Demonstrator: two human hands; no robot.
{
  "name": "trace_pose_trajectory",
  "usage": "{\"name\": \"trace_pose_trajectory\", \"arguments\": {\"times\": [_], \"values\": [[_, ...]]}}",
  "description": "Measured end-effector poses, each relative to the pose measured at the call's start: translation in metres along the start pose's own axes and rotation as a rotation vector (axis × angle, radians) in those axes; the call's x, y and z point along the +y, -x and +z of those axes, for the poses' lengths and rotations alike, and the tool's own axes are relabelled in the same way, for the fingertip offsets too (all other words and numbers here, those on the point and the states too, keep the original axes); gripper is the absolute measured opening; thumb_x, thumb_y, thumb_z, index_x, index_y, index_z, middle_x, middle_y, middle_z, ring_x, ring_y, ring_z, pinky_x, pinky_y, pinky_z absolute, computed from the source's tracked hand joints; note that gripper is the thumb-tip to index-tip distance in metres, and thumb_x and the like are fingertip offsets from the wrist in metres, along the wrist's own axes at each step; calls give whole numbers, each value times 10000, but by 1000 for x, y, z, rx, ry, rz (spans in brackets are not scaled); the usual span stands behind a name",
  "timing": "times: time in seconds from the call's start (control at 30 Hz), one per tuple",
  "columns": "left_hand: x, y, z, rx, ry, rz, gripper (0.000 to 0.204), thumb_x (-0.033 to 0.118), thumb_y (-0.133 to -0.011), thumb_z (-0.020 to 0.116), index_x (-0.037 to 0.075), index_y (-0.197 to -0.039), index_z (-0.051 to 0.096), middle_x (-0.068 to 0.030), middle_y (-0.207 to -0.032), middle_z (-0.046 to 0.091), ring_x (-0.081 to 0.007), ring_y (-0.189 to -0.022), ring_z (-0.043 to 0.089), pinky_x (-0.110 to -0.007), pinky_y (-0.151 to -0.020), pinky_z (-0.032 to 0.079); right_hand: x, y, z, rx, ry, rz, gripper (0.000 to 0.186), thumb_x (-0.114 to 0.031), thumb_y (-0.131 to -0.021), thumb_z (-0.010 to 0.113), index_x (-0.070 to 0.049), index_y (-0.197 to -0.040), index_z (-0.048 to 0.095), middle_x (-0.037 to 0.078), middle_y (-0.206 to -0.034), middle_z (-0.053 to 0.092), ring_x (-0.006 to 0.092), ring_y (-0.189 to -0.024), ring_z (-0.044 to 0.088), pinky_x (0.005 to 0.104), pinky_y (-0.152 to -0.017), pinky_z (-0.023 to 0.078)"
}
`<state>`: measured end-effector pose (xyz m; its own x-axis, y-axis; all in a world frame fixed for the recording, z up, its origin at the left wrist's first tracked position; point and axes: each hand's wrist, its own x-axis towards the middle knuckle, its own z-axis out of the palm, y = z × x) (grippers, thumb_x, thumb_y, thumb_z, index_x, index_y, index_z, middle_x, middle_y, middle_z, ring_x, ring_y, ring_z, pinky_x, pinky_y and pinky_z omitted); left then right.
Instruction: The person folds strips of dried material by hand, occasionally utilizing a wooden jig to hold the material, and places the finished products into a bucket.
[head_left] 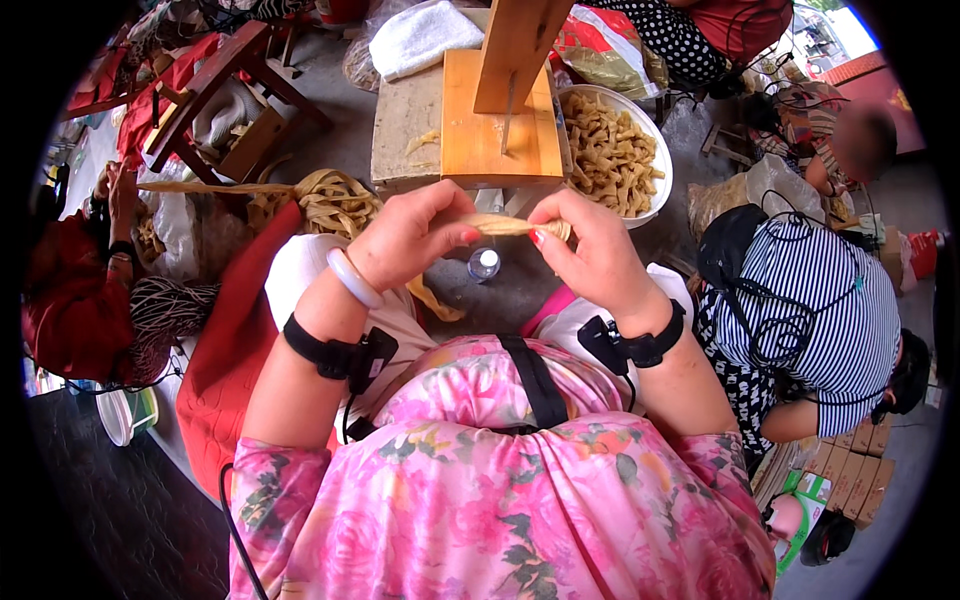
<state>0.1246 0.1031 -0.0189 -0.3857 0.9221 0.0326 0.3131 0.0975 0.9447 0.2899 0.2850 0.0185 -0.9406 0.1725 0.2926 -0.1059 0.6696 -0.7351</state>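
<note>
Together, the bare left hand (415, 235) and the bare right hand (595, 245) are pinching a pale tan, twisted, ribbon-like strip (500, 226)

The left thumb and forefinger are clamping on the strip's left part, while the right thumb and forefinger are clamping on its thicker right end. The strip is stretching between the two hands, in the middle of the scene, over the gap between the person's knees. Just beyond the hands, an orange-brown wooden stand (520, 60) with a slanting post and a thin metal rod is resting on a worn, greyish flat slab (397, 155). A folded white towel (425, 40) is lying at the far left of the stand. To its right, a round white plastic tub (663, 172) is holding many tan knotted pieces (610, 150). Left of the hands, a loose heap of long tan strips (335, 200) is lying, with one length running out toward a co-worker's hand (122, 195). Nearer than the stand, a small clear bottle with a white cap (484, 265) is standing on the grey floor (455, 285).
</note>
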Motion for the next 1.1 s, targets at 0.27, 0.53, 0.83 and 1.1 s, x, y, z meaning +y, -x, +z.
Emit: {"name": "trace_pose_trajectory", "arguments": {"times": [0.27, 0.53, 0.83, 1.1], "values": [[-6, -53, -5, 183, -46, -73, 223, 216, -941, 624, -4, -906, 626, -8, -741, 609, -79, -711, 518, -259, -662, 460, 25, -45, 0, 208, 75, 41, 82, -41, -802, 584, -11, -878, 581, 148, -797, 618, 305, -736, 617, 363, -658, 485], [-14, -87, -11, 407, -532, -137, 256, 253, -928, 607, 2, -913, 657, -96, -724, 631, -149, -674, 542, -309, -644, 453, 93, -72, 19, 309, 350, -35, 76, -59, -820, 593, -45, -892, 575, 151, -858, 617, 326, -770, 613, 386, -684, 500], [16, -23, 7, 236, 680, -127, 264, 48, -849, 685, 42, -1088, 574, 19, -968, 605, -55, -858, 556, -195, -761, 444, 42, -12, 4, 281, -251, 233, 148, -17, -814, 696, -30, -937, 615, 48, -737, 628, 118, -629, 585, 249, -631, 481], [34, -12, 44, 16, -416, 222, 462, 94, -733, 730, 67, -1169, 581, -137, -1066, 568, -329, -926, 609, -374, -797, 507, 12, 16, 13, 118, 131, -179, 161, -3, -759, 651, -26, -856, 524, 155, -812, 593, 370, -776, 580, 433, -673, 466]]}}
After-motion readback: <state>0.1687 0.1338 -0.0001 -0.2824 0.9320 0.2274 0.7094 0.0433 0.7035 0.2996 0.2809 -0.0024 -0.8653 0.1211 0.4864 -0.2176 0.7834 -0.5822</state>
